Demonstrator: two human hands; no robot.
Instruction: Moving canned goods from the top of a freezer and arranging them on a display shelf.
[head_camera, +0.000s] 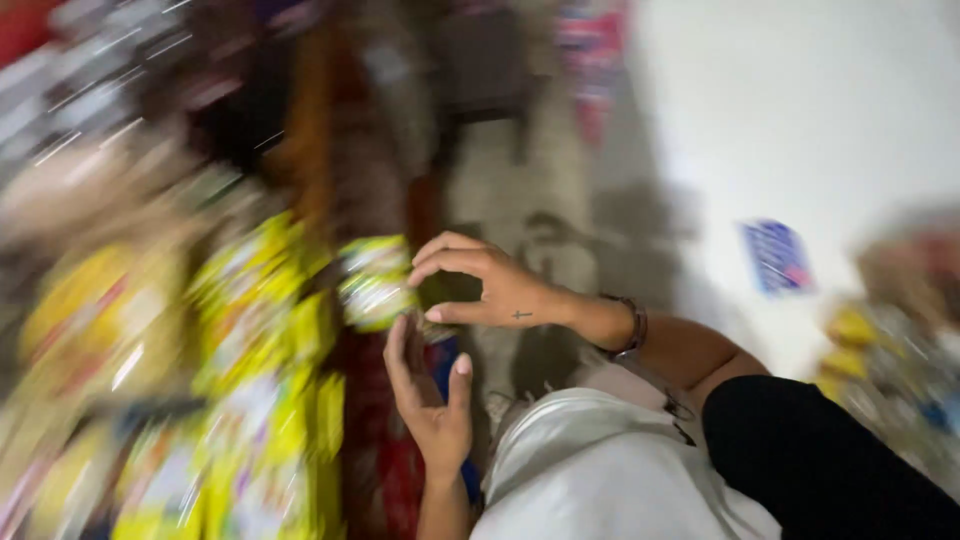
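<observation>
The view is badly blurred. The right hand (490, 285) reaches in from the right, its fingers curved and its thumb and fingertips closing on the edge of a small green and yellow packet (375, 283) at the middle of the scene. The left hand (430, 395) comes up from the near edge just below, palm open and fingers spread loosely, its fingertips close under the packet; whether they touch it cannot be told. To the left hang rows of yellow packets (250, 400), too smeared to tell what holds them. A blue packet (777, 256) lies well apart on the white surface (800, 120) at the right.
</observation>
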